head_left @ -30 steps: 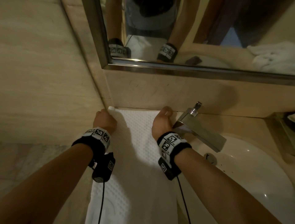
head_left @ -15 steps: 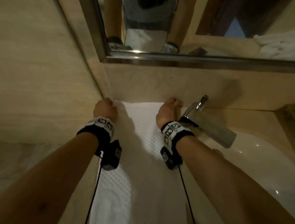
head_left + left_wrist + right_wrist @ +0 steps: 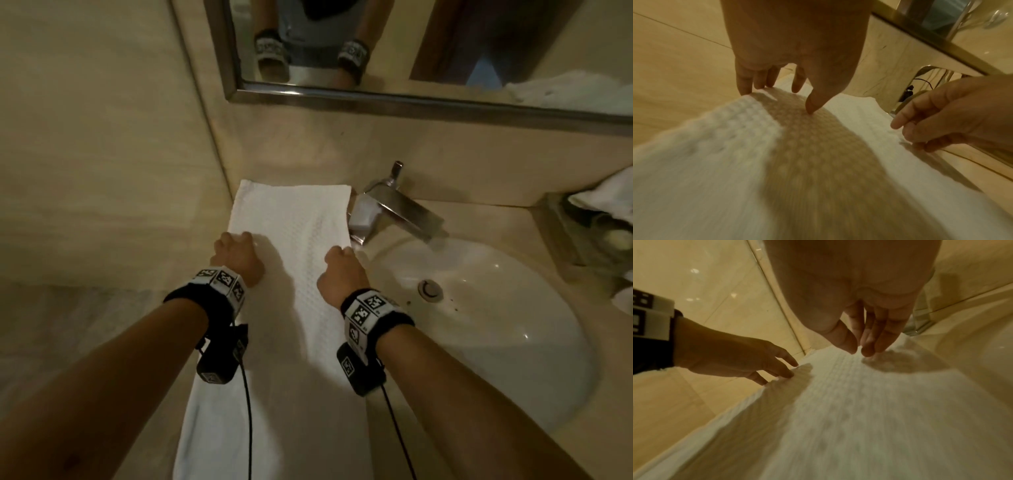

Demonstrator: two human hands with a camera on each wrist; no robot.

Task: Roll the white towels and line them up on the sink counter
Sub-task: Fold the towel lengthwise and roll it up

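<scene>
Both hands sit on a flat white towel (image 3: 291, 240) laid lengthwise on the counter (image 3: 479, 212). Left hand (image 3: 236, 255) has its fingers loosely spread and nearly straight, tips (image 3: 745, 87) touching the towel's left edge and the thumb pressing the cloth just inside it; it grips nothing. Right hand (image 3: 340, 270) hovers over the towel's right edge with fingers (image 3: 869, 344) relaxed, close together and pointing down, tips at or just above the cloth; whether they touch, I cannot tell.

Under the palms the towel is soft, with a raised waffle-like weave, a long rectangle whose far end lies beyond the fingertips against the wall and whose near end hangs past the wrists. Just right of the right hand stands an angular polished metal tap (image 3: 394, 212), and beyond it a smooth glossy oval basin (image 3: 496, 308). Ahead, above the fingers, runs a metal-framed mirror (image 3: 376, 51). Counter and walls are glossy beige stone.
</scene>
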